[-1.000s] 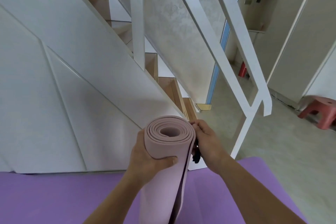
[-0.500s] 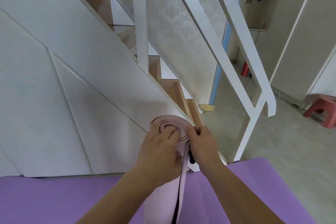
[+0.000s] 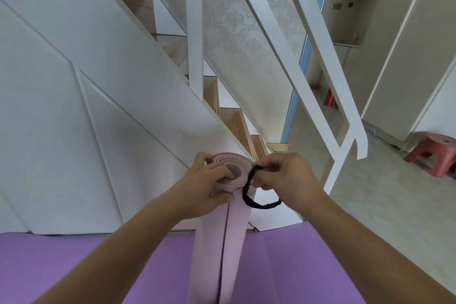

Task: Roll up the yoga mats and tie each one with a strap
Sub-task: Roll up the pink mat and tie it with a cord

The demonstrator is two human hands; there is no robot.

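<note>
A rolled pink yoga mat (image 3: 230, 234) stands upright on end in front of me, its spiral top facing up. My left hand (image 3: 209, 186) grips the top of the roll, fingers over the end and thumb on the side. Just right of the roll's top, my right hand (image 3: 283, 175) pinches a black strap (image 3: 249, 192), which hangs as an open loop beside the mat without encircling it. A purple yoga mat (image 3: 74, 266) lies flat on the floor beneath.
A white staircase panel (image 3: 86, 131) rises right behind the mats, with wooden steps and a white railing (image 3: 345, 131) to the right. A red plastic stool (image 3: 434, 153) stands on the pale floor at far right, near white cabinet doors.
My right hand has pulled away from the roll's top to the right, drawing the black strap out into an open loop. My left hand stays on the roll's top end.
</note>
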